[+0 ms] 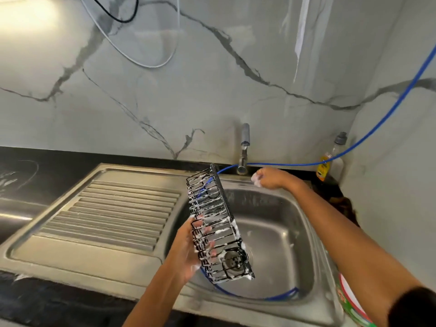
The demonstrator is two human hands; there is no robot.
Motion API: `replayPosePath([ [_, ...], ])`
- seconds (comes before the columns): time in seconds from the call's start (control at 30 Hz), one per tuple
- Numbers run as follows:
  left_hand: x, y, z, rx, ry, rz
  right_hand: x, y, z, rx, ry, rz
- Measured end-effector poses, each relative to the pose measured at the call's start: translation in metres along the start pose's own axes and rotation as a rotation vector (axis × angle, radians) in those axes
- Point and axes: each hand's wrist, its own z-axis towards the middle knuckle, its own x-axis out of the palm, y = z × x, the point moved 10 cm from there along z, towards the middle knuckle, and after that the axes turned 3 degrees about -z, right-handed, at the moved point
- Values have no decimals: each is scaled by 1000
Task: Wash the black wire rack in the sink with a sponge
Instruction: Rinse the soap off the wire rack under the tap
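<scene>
Currently left hand (188, 251) grips soapy black wire rack (218, 225) tilted over sink (295, 234); right hand (271, 178) closed on foamy sponge (256, 179) near tap (243, 149).

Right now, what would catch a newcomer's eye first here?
The black wire rack, streaked with white suds, is held tilted over the stainless steel sink basin in the left hand. The right hand, foamy, reaches toward the metal tap at the back. A thin blue hose droops across the marble wall.
</scene>
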Motion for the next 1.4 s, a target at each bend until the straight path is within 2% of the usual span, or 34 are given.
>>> replayPosePath([
  [0.27,3,-12,19,-41,-10,109,3,-17,67,174,-105,214],
  [0.47,3,-24,27,-25,24,143,39,-11,118,169,-218,334],
  [0.53,-3,-24,34,-40,4,113,51,-15,133,134,-276,189],
  [0.7,-13,-26,46,-26,-17,165,69,-15,150,-66,-338,-353],
  [0.83,-9,-33,60,45,-67,281,80,-9,157,-54,-264,-472],
  [1.03,-15,-24,54,-12,-103,341,61,6,147,-23,-10,-145],
  [1.13,-6,-21,50,-52,-89,329,22,6,129,103,-54,75],
  [1.27,8,-16,50,-87,-71,348,-4,12,106,153,-54,621],
  [1.4,25,-14,54,-108,-65,360,-23,24,82,81,-93,632],
])
